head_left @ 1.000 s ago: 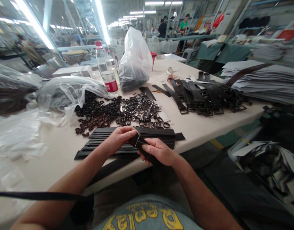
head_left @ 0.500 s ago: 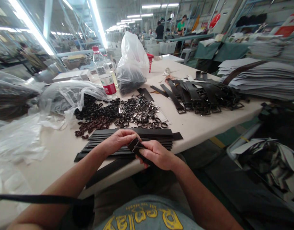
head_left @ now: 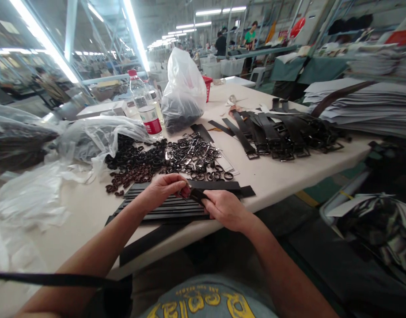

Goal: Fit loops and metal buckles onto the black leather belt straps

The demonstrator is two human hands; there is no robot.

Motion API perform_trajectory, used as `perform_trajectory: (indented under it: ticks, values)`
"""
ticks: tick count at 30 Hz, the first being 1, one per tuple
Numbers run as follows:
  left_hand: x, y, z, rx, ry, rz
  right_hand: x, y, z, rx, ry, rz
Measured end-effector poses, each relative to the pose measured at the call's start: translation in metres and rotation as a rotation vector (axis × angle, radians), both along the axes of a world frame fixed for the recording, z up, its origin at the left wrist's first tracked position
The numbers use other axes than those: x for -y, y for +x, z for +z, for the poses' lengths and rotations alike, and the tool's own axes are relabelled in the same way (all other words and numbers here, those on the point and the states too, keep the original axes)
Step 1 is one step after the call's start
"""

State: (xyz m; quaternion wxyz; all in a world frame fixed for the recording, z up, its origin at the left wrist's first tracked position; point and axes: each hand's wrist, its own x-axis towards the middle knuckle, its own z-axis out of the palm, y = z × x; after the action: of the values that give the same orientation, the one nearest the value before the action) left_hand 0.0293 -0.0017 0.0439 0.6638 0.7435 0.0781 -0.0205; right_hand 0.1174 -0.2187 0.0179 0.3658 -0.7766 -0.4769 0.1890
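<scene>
A dark belt stretches between my two hands above the table's front edge. My right hand is closed around its strap. My left hand pinches the belt's buckle end, where a bit of metal shows; the fingers hide most of the buckle. Beneath my hands lies a row of dark belt straps side by side. Just behind them are loose metal buckles in a heap, with black and brown belt loops to their left.
Finished-looking belts with buckles are piled at the right. Behind the heaps stand a red-capped bottle and a plastic bag of dark pieces. More plastic bags lie left. A paper stack is far right; people work in the background.
The belt has turned, so its buckle no longer faces the camera. My right hand has shifted slightly right along the strap, and my left fingers have closed over the buckle end.
</scene>
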Motion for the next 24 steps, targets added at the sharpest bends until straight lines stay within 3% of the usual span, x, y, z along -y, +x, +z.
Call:
perform_trajectory:
  ticks: [3, 7, 10, 17, 24]
  values:
    - [-0.002, 0.006, 0.001, 0.025, 0.04, 0.145, 0.007, 0.005, -0.003, -0.316, 0.056, -0.071]
    - [0.008, 0.01, -0.003, 0.077, -0.015, 0.264, 0.004, -0.005, -0.004, -0.968, 0.273, 0.065]
    - [0.022, 0.01, -0.01, 0.117, -0.097, 0.315, -0.01, -0.016, -0.008, -1.223, 0.335, 0.092]
    - [0.045, -0.005, -0.023, 0.293, -0.215, 0.369, -0.028, -0.024, -0.018, -1.471, 0.491, 0.075]
    - [0.044, -0.009, -0.026, 0.406, -0.201, 0.326, -0.03, -0.027, -0.018, -1.509, 0.588, 0.068]
